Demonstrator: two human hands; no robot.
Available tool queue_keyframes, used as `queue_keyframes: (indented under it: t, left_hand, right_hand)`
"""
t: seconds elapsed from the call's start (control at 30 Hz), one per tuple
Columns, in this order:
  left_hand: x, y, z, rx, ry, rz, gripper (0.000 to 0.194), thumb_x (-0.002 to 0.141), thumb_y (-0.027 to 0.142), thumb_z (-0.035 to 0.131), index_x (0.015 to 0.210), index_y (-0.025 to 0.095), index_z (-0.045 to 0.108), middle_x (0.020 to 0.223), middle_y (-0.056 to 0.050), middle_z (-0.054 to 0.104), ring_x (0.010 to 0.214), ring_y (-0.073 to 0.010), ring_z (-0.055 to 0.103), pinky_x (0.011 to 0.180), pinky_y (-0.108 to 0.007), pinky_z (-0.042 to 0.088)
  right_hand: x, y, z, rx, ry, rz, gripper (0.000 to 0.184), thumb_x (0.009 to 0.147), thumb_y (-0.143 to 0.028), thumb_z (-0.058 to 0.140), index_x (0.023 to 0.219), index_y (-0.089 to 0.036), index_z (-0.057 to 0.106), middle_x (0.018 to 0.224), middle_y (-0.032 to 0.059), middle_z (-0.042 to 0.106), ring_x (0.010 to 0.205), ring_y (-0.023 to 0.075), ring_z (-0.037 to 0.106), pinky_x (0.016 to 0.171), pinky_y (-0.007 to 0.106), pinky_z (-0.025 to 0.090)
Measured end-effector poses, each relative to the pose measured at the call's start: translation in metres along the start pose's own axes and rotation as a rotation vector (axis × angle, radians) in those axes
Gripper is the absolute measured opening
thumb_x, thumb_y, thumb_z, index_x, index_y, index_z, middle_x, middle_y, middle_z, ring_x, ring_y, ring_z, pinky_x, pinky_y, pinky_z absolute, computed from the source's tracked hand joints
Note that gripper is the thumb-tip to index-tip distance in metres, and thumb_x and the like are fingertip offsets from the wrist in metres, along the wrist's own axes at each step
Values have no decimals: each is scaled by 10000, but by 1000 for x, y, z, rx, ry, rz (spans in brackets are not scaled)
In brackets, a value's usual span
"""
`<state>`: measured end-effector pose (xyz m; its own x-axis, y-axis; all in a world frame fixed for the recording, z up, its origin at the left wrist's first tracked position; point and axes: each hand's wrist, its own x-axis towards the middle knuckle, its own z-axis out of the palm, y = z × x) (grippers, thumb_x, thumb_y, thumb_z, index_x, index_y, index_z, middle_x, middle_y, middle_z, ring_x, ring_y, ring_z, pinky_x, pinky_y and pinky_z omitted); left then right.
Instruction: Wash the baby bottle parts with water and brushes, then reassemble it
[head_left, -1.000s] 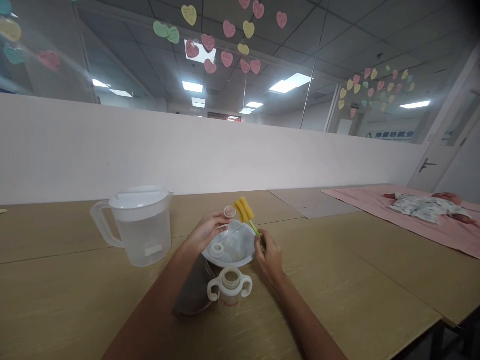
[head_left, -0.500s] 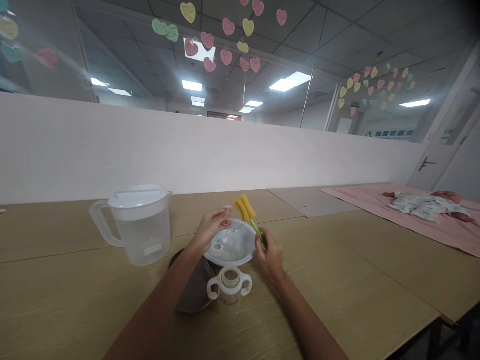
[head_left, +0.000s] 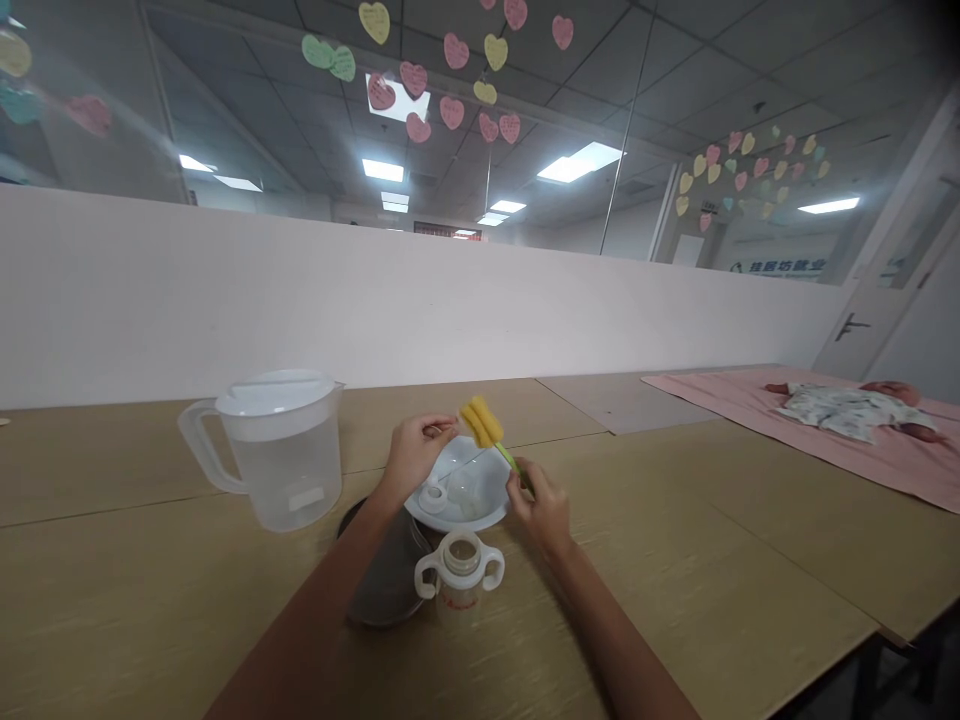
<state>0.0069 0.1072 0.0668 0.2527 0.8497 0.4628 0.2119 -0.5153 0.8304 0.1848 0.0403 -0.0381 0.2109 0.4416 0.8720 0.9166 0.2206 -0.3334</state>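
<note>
My left hand pinches a small clear bottle part, largely hidden by my fingers and the sponge. My right hand grips a sponge bottle brush by its green handle. The brush's yellow sponge head is up against the clear part. Below both hands is a white bowl with a white ring-shaped cap and some clear item inside. Nearer to me a baby bottle with two white handles stands upright, its top uncovered.
A lidded clear pitcher stands at the left. A dark grey round container is partly hidden under my left forearm. On the right, a baby-like figure in patterned clothes lies on a pink cloth. A white wall backs the table.
The brush has tilted left and its sponge now meets the clear part. My left hand has moved slightly left, turning that part toward the sponge.
</note>
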Motion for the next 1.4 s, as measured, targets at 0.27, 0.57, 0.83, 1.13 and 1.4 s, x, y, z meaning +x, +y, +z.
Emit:
queue_keyframes:
  t: [0.27,0.57,0.83,1.13,1.4]
  left_hand:
    - [-7,18,2,-177,-77,-28,298,679,333,634,879,119,685,868,-89,686,746,-181,587,621,-259,451]
    - [-6,14,0,-680,-171,-326,196,763,297,596,865,141,657,824,-40,616,790,-131,566,777,-286,461]
    - [3,16,-9,-955,-149,-558,137,833,228,512,899,184,624,964,-52,631,868,-137,597,791,-287,487]
    - [7,14,-12,-933,2,-502,170,846,153,496,789,137,656,964,-71,657,974,-122,573,882,-198,422]
    - [1,19,-2,-1006,-108,-383,183,843,142,501,778,117,670,938,-82,667,952,-141,582,887,-216,414]
  right_hand:
    - [-4,-2,0,25,112,5,234,850,-272,420,931,-139,595,742,54,657,612,105,598,607,200,465]
    - [-5,-2,-1,38,145,49,229,849,-289,432,941,-148,588,744,46,661,617,111,608,595,203,469]
    - [-5,-6,4,34,-85,-160,257,856,-260,414,935,-155,634,718,56,656,638,124,605,631,218,477]
    - [0,2,-5,51,-83,-221,231,832,-235,443,891,-147,648,675,47,653,590,111,593,602,207,472]
    - [0,-9,-3,76,45,-360,219,829,-160,482,996,-120,617,619,27,625,530,98,563,529,208,438]
